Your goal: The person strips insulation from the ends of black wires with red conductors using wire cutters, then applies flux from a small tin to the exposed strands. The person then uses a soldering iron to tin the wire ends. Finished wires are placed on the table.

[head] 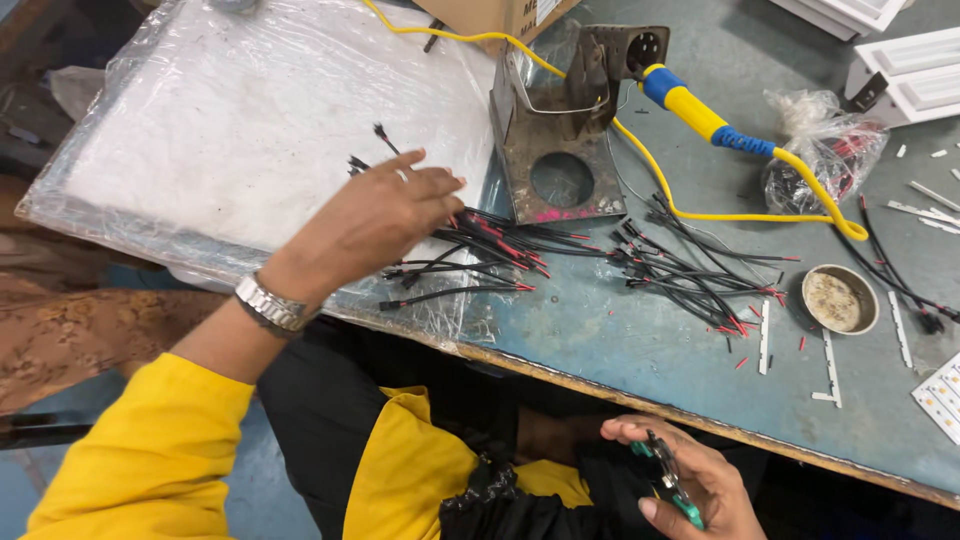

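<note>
**Reaching into the wire pile**

My left hand [385,215] is stretched out over the near pile of wires [480,255], fingers loosely spread and slightly curled, thumb toward the bench edge. Whether a wire is already pinched I cannot tell: the palm hides the fingertips' underside, though a couple of thin black wire ends [365,160] poke out past the top of my knuckles. The pile lies just under and to the right of my fingertips, partly on the plastic-wrapped board [220,130] and partly on the blue-grey bench [620,330].

I judge these wires to be very light, thin and limp, with smooth black insulation and short red-tipped ends. They cross over one another, so lifting one from the middle would likely drag its neighbours along. The best hold looks to be a fingertip pinch near one free end, pulling along the wire's length.

My right hand [680,485] is down by my lap, below the bench edge, closed around a small pair of green-handled cutters [665,480]; it is well apart from the pile.

A second bundle of wires [690,275] lies further right, near a small round tin [840,298]. Behind the piles stands a rusty metal stand [560,130] holding a soldering iron [690,105] with a yellow and blue handle and a yellow cord [700,213].
</note>
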Tool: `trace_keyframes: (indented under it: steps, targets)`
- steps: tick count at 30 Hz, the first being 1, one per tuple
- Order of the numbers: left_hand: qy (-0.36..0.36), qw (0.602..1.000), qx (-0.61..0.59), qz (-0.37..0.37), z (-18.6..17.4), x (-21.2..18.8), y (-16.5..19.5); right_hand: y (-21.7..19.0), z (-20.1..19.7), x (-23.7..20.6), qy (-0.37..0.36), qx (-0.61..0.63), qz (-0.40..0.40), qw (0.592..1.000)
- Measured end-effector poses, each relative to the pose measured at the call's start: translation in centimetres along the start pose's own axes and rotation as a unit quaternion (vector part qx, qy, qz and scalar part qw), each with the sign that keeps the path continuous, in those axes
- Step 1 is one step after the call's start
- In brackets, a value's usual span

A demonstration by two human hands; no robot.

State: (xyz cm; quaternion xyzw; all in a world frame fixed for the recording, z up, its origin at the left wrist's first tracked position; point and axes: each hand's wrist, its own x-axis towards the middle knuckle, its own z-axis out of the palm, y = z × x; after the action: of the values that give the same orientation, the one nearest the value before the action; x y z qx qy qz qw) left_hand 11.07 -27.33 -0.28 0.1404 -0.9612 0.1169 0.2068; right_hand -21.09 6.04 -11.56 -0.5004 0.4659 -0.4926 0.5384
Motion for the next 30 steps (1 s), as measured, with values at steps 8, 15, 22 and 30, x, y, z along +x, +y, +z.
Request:
trace_keyframes:
  steps: [8, 15, 22, 30]
  targets:
    - [-0.027, 0.983, -0.06, -0.172, -2.4, 1.3, -5.0, -0.7, 0.6, 0.4, -0.016, -0.013, -0.025, 0.999]
    - [0.004, 0.837, -0.485, -0.253, -8.1, 1.6, 4.5, -2.1, 1.3, 0.5, -0.029, -0.036, -0.07, 0.996]
    - [-0.083, 0.444, -0.804, -0.387, 3.0, -2.3, 22.7, -3.5, 3.5, -1.2, 0.128, 0.124, -0.121, 0.977]
    - [-0.045, 0.35, -0.856, -0.379, 7.9, -2.0, 28.6, -4.2, 3.4, -1.8, 0.076, -0.005, -0.115, 0.99]
